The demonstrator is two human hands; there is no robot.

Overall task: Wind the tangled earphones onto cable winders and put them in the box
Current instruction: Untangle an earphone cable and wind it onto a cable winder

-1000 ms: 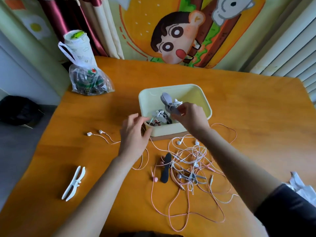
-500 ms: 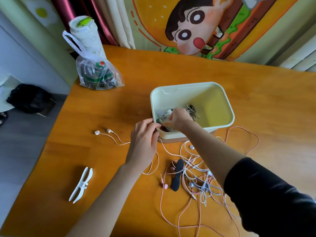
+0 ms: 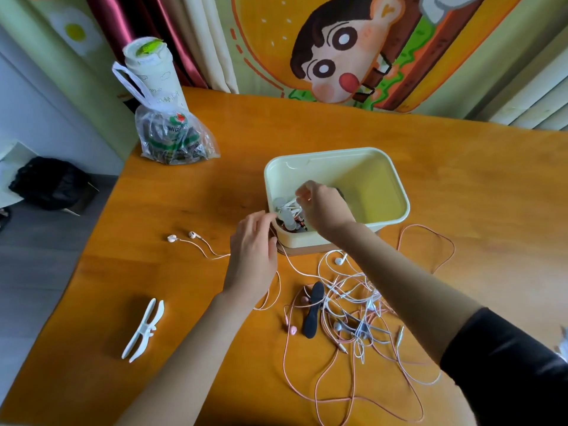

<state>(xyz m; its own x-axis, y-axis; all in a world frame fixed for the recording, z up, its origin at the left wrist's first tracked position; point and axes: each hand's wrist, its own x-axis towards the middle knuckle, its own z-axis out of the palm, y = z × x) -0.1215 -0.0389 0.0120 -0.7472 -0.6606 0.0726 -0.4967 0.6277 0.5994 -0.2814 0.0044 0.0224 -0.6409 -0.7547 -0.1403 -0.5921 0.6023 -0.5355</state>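
Observation:
A pale yellow box (image 3: 403, 192) stands mid-table. In its left end lies a grey winder (image 3: 284, 212) wound with white earphones, on top of other wound sets. My right hand (image 3: 325, 209) is inside the box, with thumb and fingertips pinched at the white cable on that winder. My left hand (image 3: 255, 250) hovers with relaxed fingers at the box's near left corner and holds nothing. A tangle of white and pink earphones (image 3: 359, 302) lies in front of the box, a black winder (image 3: 313, 309) at its left side. A white winder (image 3: 144, 329) lies near the left edge.
Two white earbuds (image 3: 184, 236) on a pink cable lie left of my left hand. A clear plastic bag (image 3: 172, 136) and a lidded cup (image 3: 150, 72) stand at the far left corner. A black bag (image 3: 49, 182) sits on the floor beyond the table's left edge.
My right hand has brought the grey winder down from above the box into its left end. My left hand stays by the box corner. The view has shifted closer and left.

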